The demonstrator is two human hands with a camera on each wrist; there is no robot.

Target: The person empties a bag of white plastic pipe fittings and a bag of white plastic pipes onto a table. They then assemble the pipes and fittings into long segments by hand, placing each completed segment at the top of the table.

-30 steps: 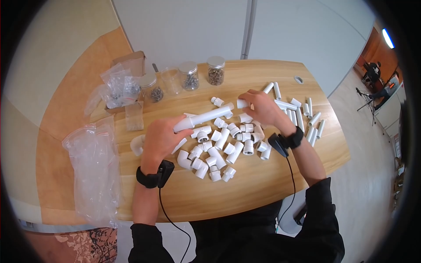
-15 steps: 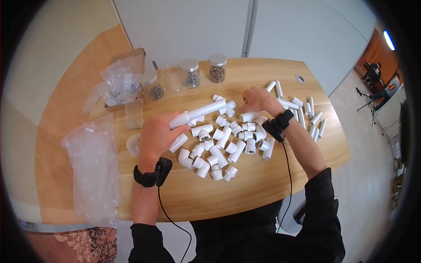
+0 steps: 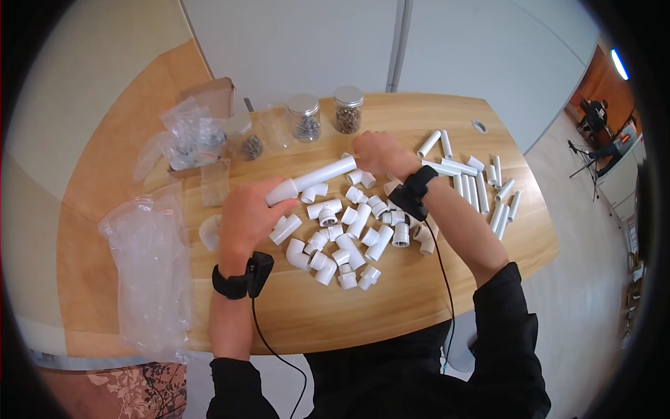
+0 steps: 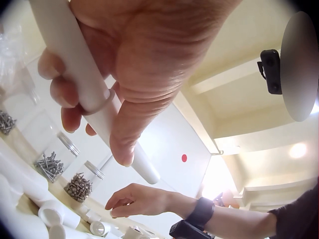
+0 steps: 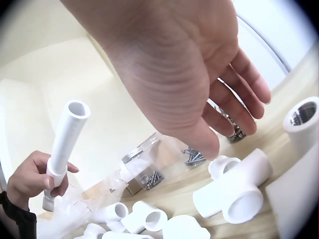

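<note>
In the head view the left hand grips a long white pipe at its wider lower part, the far end slanting up to the right. Curled fingers and thumb hold it in the left wrist view, where a collar rings the pipe. The right hand hovers just beyond the pipe's far end, over the back of the fittings. Seen in the right wrist view, the right hand is empty, its fingers loosely bent and apart; the pipe's end shows a hollow opening.
Glass jars of screws stand along the back of the wooden table. Clear plastic bags and an open cardboard box are at the left. Several thin white pipes lie at the right.
The right hand no longer has the short white piece it held a second ago; it has moved left toward the pipe's end. The left hand has shifted slightly left, still gripping the pipe.
</note>
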